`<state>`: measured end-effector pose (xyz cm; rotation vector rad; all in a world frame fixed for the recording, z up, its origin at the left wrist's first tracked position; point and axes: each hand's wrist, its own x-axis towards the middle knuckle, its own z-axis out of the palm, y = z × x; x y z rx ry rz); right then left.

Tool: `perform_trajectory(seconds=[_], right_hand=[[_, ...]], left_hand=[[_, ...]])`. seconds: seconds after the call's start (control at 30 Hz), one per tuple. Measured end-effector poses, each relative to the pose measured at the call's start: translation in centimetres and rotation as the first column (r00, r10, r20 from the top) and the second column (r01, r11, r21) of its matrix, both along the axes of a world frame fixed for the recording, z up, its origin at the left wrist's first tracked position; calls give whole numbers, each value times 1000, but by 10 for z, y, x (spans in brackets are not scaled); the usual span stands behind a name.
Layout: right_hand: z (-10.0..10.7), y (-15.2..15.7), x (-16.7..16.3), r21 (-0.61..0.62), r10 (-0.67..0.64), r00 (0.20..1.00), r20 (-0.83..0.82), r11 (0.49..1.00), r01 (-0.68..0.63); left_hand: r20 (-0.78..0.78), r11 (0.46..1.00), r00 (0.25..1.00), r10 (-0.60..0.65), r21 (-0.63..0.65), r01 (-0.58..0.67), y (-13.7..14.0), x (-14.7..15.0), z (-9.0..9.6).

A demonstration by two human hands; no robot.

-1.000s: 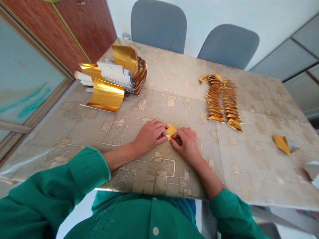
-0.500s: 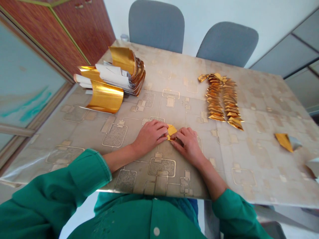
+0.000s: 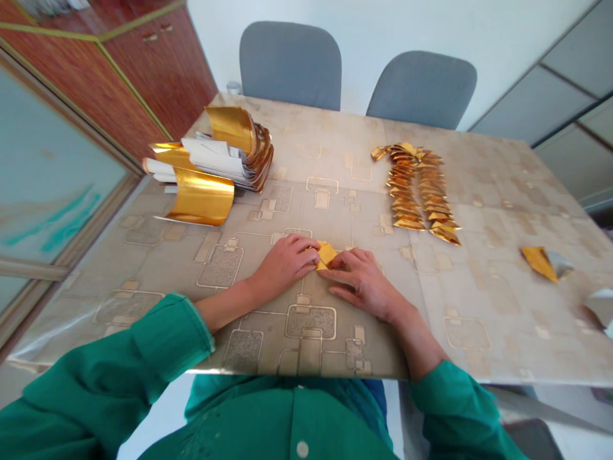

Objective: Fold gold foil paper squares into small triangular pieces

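Observation:
Near the front middle of the table, a small folded piece of gold paper [image 3: 327, 253] lies between my two hands. My left hand [image 3: 290, 260] is closed on its left end, fingertips over that edge. At the right end is my right hand [image 3: 364, 282], its fingertips touching the paper. The thumb and index finger of that hand are stretched out and apart. A dark crease line runs across the lower part of the paper. My fingers cover both ends of it.
A pile of curled gold-and-white paper sheets [image 3: 204, 197] sits at the left back. Two rows of folded gold pieces [image 3: 403, 191] stand at the right back. Farther right lie a gold-and-silver folded piece [image 3: 541, 262] and a pale sheet [image 3: 601, 308]. Two grey chairs [image 3: 290, 67] stand behind the table.
The thumb of my right hand has moved away from the paper, and its fingers have spread. More of the gold paper's face shows. My left hand keeps its hold. The camera view has shifted slightly.

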<state>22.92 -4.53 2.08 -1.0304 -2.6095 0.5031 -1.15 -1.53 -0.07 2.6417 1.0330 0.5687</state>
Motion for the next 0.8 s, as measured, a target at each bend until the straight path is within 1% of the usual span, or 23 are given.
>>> perform_trajectory(seconds=[0.07,0.17,0.3,0.43,0.53,0.67,0.8], right_hand=[[-1,0,-2,21,-13,1000,22,1000,13],[-2,0,-1,14,-15,1000,1,1000,15],[0,2,4,-26,-5,998,-62,1000,3],[2,2,5,-37,20,999,-44,999,-22],[1,2,3,-13,17,1000,-12,1000,-18],[-1,2,3,6,-2,1000,-24,1000,2],[0,2,2,2,1,1000,-28,1000,-1]], left_hand=[[1,1000,1000,6,-9,-6,0,-1,0],[-9,1000,1000,-4,3,4,0,-1,0],[-68,995,997,-24,98,30,-1,-1,1],[-126,979,991,-39,194,63,-1,0,1],[-125,975,991,-49,208,75,-1,-1,0],[-140,974,988,-63,207,91,-1,-3,2],[-137,957,988,-74,270,110,-3,-6,5]])
